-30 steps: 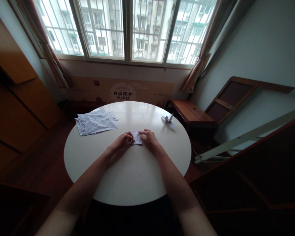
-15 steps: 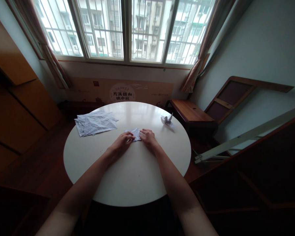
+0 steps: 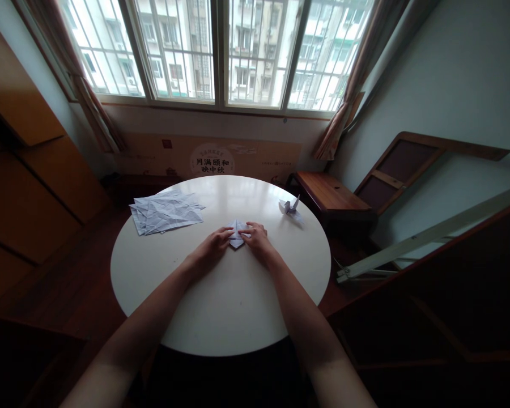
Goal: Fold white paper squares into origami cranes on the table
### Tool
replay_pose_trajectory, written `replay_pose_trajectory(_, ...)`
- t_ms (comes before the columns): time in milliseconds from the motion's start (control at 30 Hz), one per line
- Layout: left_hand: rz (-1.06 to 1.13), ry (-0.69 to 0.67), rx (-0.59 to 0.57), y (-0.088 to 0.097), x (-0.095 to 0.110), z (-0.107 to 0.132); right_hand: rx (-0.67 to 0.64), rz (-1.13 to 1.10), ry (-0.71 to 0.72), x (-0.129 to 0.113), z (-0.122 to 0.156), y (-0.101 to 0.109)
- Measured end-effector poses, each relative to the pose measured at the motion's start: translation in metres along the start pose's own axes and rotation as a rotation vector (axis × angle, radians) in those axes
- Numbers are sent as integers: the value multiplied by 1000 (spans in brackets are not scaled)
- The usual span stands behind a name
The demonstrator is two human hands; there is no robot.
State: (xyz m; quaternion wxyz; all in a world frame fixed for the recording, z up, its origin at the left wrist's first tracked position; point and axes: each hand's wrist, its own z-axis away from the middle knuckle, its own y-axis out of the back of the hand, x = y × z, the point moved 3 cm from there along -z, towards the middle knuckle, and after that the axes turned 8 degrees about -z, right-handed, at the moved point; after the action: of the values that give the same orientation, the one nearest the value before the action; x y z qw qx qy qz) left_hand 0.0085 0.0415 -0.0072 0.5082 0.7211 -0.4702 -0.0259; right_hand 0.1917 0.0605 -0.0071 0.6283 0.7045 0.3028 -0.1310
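A small folded sheet of paper (image 3: 237, 242) lies on the white round table (image 3: 221, 306), its pointed end towards me. My left hand (image 3: 219, 240) grips it along the left side, fingers pressed together at the edge. On the opposite side my right hand (image 3: 255, 236) has hold of the right part, with its fingertips over the upper face. My thumbs are partly hidden. To the right, apart from both hands, a folded paper crane (image 3: 290, 209) stands on the table.
Several creased paper sheets (image 3: 168, 214) lie in a pile at the table's back left. A wooden bench (image 3: 334, 191) stands beyond the right rim. Behind the table a printed cardboard panel (image 3: 263, 153) leans below the window.
The paper's near side now shows a pointed end between my hands, where it was flatter and wider before. My left fingers have shifted slightly along its edge. The crane and pile stay put.
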Motion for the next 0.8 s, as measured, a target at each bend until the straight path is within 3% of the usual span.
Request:
replay_pose_trajectory(133,-57,14,-27,-3,-8,1,-16,3,-4,0,-1,0)
replay_pose_trajectory(800,-80,27,-55,3,-1,-1,-23,-3,-12,-3,1,3)
